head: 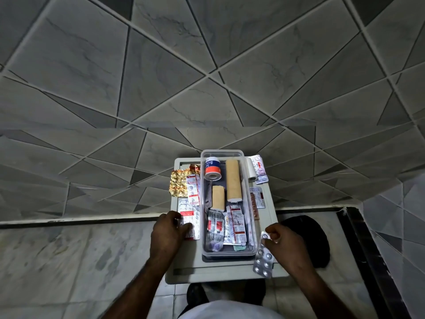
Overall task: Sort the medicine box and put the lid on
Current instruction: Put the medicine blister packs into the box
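A clear plastic medicine box (252,226) stands open on a small white table (220,272). Inside lie a roll of adhesive tape (212,169), two tan bandage rolls (233,180) and several pill strips (234,226). My left hand (169,229) rests on red-and-white pill strips (187,217) left of the box, its fingers curled over them. My right hand (279,238) pinches a silver blister strip (263,259) at the box's right front corner. No lid is seen apart from the box.
A gold foil strip (178,184) and more strips (193,187) lie left of the box. A white roll (250,169) and blister packs (259,168) lie at the right rear, another strip (257,196) beside the box. A dark sandal (308,238) sits on the floor at right.
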`<control>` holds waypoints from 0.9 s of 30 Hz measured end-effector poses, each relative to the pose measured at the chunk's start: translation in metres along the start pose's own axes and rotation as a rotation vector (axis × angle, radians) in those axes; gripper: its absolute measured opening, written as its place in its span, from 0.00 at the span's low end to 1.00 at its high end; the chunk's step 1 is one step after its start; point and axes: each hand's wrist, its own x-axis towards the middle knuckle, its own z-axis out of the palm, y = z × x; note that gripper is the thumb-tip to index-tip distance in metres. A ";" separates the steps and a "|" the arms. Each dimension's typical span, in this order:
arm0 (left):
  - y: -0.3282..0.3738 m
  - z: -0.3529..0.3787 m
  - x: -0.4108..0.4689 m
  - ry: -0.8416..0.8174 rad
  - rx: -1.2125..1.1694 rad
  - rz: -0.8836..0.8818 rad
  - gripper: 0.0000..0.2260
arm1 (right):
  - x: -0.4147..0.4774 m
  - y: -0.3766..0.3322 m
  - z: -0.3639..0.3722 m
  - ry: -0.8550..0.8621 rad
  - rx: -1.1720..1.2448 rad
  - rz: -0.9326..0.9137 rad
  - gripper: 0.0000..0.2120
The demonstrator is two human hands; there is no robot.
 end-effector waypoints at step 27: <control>0.005 -0.001 -0.005 -0.215 0.421 0.090 0.44 | 0.004 0.011 0.019 -0.133 -0.242 -0.005 0.36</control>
